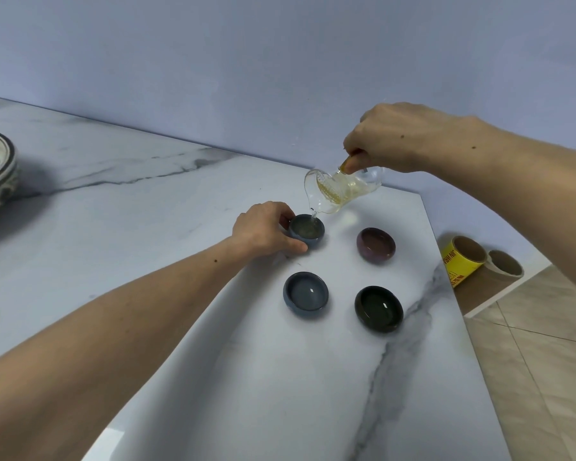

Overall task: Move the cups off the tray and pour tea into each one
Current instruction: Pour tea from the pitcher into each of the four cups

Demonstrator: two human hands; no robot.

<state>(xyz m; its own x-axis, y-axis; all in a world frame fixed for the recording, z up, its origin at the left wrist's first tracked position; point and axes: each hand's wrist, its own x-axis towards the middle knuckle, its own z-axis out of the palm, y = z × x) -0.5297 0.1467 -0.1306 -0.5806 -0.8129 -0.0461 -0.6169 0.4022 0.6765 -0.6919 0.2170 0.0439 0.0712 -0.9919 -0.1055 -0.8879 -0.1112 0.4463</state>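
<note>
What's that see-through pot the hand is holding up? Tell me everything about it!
The glass teapot is clear and rounded, with yellowish tea inside and a fine, dotted strainer part showing through the wall. The right hand holds it from above by an amber-coloured piece at its top. It hangs in the air, tipped down to the left, and a thin stream runs from its spout into the blue-grey cup below. The left hand steadies that cup. Nothing but the right hand touches the pot.

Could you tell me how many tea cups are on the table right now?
4. One blue cup is held by the left hand under the pitcher; a purple cup sits to its right; a second blue cup and a dark cup sit nearer. None looks hidden.
</note>
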